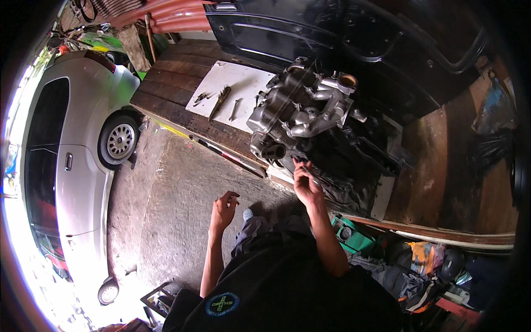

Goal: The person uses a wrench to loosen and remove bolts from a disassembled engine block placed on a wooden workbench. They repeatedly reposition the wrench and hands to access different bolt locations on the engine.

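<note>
A grey metal engine (279,108) with a silver intake manifold (326,113) rests on the wooden bench. My right hand (307,183) is raised at the engine's near end, just below a round dark opening (272,151). Its fingers are bent together round something thin that I cannot make out, and the index finger points toward the engine. My left hand (223,209) hangs over the floor in front of the bench, apart from everything. The fingers are loosely bent and apart, with nothing seen in them. Left of the engine, a white board (243,83) carries a wrench (234,110) and a dark brush-like tool (220,103).
Dark cloth or plastic (345,171) lies beneath and beside the engine. Behind the wooden bench (171,77) leans a black panel (310,33). A silver car (83,144) stands to the left. Low on the right are a green case (354,235) and a heap of bags (426,260).
</note>
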Available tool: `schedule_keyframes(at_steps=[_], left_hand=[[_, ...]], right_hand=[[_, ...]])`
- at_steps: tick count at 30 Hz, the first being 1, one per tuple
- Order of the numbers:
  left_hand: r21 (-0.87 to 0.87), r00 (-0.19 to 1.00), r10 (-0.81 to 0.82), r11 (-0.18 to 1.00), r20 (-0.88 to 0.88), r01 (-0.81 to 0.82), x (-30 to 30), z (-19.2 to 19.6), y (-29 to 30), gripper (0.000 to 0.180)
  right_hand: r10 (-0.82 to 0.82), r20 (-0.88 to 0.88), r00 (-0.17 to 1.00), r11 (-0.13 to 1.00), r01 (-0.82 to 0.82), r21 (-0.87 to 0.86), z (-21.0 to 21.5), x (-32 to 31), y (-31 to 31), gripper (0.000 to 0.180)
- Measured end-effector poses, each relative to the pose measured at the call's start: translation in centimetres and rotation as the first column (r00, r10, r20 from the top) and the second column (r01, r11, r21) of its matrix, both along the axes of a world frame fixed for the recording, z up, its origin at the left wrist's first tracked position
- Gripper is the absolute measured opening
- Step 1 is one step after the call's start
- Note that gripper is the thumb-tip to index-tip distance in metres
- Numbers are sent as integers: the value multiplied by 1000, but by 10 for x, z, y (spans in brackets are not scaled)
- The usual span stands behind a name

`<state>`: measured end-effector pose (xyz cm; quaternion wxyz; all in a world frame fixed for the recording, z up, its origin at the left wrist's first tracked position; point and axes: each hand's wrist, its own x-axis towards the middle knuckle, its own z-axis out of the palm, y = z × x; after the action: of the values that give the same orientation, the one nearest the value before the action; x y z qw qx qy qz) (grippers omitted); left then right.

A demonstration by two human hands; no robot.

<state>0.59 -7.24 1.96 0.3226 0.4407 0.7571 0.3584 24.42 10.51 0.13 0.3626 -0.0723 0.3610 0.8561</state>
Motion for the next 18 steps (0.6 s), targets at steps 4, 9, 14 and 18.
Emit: schedule_keyframes(at_steps=[4, 9, 14, 18], left_hand=[[-20, 999, -38, 999, -5, 38, 3, 7, 10, 19], [4, 999, -42, 999, 21, 42, 4, 5, 13, 18], [11, 997, -71, 997, 14, 71, 2, 2, 12, 17], [2, 997, -73, 997, 14, 73, 4, -2, 11, 17]], right_hand=[[-26, 345, 938, 998, 6, 59, -18, -41, 20, 18], [-145, 460, 876, 986, 88, 144, -8, -66, 18, 6], [-111, 317, 942, 937, -6, 348, -19, -46, 1, 18], [92, 350, 932, 923, -212, 322, 10, -30, -24, 20]])
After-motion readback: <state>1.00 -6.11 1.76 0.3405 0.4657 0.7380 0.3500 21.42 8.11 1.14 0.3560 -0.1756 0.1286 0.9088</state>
